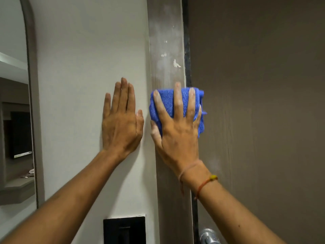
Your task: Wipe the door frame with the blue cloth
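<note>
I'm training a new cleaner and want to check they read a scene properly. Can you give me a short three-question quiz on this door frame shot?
1. True or false: the left hand holds the blue cloth.
2. Which hand presses the cloth against the door frame? A) left B) right C) both
3. Fill in: the white specks on the frame sit ____ the cloth.

Key:
1. False; the left hand lies flat on the white wall.
2. B; the right hand spreads its fingers over the cloth.
3. Above.

Home interior: arched mirror (pixel 17 103), door (pixel 263 103).
</note>
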Tool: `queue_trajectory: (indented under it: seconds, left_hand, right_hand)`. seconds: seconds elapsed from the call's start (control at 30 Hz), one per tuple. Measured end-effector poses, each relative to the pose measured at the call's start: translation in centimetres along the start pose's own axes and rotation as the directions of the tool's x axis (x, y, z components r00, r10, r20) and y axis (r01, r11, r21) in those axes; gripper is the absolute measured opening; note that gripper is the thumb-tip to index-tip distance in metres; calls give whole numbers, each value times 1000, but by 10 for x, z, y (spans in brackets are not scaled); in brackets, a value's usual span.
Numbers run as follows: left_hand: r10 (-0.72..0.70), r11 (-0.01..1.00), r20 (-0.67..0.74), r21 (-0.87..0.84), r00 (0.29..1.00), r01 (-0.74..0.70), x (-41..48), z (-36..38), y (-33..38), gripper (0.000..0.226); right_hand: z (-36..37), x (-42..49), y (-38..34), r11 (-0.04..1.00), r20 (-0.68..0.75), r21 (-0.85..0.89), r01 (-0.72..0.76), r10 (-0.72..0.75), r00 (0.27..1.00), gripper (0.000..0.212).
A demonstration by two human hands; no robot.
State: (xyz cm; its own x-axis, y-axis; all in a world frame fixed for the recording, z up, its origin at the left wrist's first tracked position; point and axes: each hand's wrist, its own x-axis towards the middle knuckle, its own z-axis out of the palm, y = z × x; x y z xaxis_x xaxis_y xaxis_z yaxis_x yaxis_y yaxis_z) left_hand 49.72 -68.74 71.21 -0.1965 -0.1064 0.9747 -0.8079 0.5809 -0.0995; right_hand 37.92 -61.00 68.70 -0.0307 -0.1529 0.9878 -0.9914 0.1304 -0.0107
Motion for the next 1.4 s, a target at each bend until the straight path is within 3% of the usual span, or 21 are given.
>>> queue_trajectory:
  seconds: [0.23, 0.8, 0.97, 1.17, 1.4]
  left_hand:
    - [17, 999, -15, 29, 1000, -17, 12, 1, -3, 64]
    - [19, 1000, -21, 23, 1000, -19, 11, 1, -3, 64]
    - [31, 1000, -23, 3, 999, -31, 13, -1, -2, 64]
    - [22, 1000, -50, -12, 998, -23, 34, -1, 4, 63]
    - [22, 1000, -76, -1, 997, -22, 37, 0, 3, 60]
  right_hand:
    - [1, -31, 7, 997, 26, -47, 55, -54, 998, 64]
    - [-19, 137, 10, 991, -14, -68, 117, -118, 993, 61]
    - [-11, 101, 6, 996, -72, -15, 85, -86, 994, 62]
    - [-6, 42, 11, 994, -14, 16, 108, -107, 994, 63]
    - [-20, 145, 7, 994, -16, -55, 99, -100, 995, 62]
